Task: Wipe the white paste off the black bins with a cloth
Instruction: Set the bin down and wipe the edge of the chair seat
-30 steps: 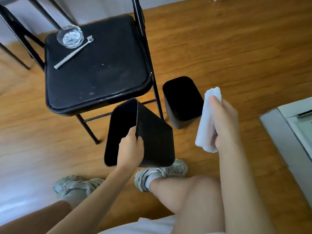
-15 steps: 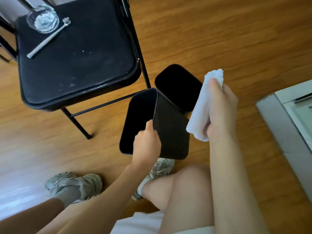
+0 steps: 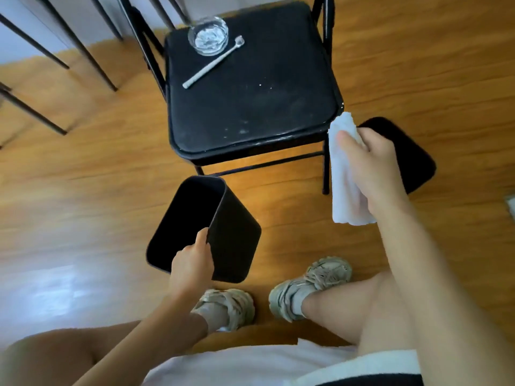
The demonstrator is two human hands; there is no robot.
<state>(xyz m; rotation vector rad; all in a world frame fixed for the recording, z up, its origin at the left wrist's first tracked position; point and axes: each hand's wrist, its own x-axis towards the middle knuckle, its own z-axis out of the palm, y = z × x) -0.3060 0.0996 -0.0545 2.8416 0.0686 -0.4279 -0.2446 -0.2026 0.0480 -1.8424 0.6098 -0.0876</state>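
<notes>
Left hand (image 3: 192, 263) grips smooth rectangular black bin (image 3: 237, 240); right hand (image 3: 370, 165) holds fluffy cloth (image 3: 345, 190).

A black folding chair (image 3: 250, 107) stands on the wooden floor (image 3: 97, 168); a glass bowl (image 3: 208, 35) sits at the seat's far left corner. A toothbrush (image 3: 213, 66) lies just beside it.

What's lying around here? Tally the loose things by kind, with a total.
Black bins: 2, one held, one behind the cloth hand
White cloth: 1
Glass bowl: 1
Toothbrush: 1
Total: 5
</notes>
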